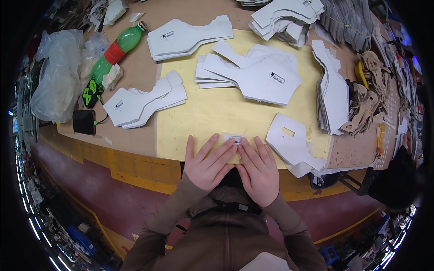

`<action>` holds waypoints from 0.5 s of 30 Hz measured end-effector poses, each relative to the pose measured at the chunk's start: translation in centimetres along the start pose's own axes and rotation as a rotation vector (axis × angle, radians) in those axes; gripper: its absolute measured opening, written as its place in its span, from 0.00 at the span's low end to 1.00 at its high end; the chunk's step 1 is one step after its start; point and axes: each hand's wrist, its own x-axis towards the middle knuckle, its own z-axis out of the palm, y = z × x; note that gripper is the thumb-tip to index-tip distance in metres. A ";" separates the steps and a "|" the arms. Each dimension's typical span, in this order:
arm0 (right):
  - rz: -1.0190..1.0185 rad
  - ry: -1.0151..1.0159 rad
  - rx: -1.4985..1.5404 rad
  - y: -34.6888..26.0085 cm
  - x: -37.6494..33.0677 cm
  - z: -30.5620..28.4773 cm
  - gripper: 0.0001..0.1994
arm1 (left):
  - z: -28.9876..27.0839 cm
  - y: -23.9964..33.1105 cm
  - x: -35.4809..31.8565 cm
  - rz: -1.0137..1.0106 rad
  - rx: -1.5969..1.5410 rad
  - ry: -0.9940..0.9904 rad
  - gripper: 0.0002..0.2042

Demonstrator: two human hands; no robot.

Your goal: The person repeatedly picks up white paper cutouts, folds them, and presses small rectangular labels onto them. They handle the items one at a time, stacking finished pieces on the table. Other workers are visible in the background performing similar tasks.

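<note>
My left hand (pixel 209 166) and my right hand (pixel 259 171) lie side by side at the near edge of the table, fingers stretched out. Their index fingertips meet on a small whitish label (pixel 235 135) with dark print, pressing on it from both sides. The fingertips cover part of the label. Under it spreads a yellow sheet (pixel 199 122). Just right of my right hand is a white curved cut piece (pixel 289 140) with a small rectangular cutout. Beyond my hands lies a stack of white cut pieces (pixel 266 79), its top one bearing a printed mark.
More white stacks lie at the far left (pixel 190 36), left (pixel 140 104) and right (pixel 332 86). At left are a green bottle (pixel 115 52), a clear plastic bag (pixel 56 77) and a black phone-like device (pixel 84 122) with a cable. Tied beige pieces (pixel 366 99) sit at right.
</note>
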 end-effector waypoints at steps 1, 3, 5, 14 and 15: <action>0.000 0.004 0.001 -0.1 0.0 -0.1 0.18 | 0.1 0.2 0.2 0.002 0.067 -0.058 0.21; 0.024 -0.023 0.002 -0.1 -0.2 -0.6 0.17 | 0.0 0.5 0.4 -0.020 0.069 0.001 0.19; -0.011 0.090 0.117 0.8 -0.6 -1.9 0.17 | -0.1 0.5 0.3 -0.038 0.009 0.056 0.17; 0.458 0.358 -0.164 6.9 -0.6 -6.0 0.21 | 0.2 -0.1 0.0 0.013 -0.036 0.087 0.14; 0.459 0.353 -0.165 6.9 -0.6 -6.0 0.21 | 0.3 0.0 0.0 0.013 -0.037 0.095 0.14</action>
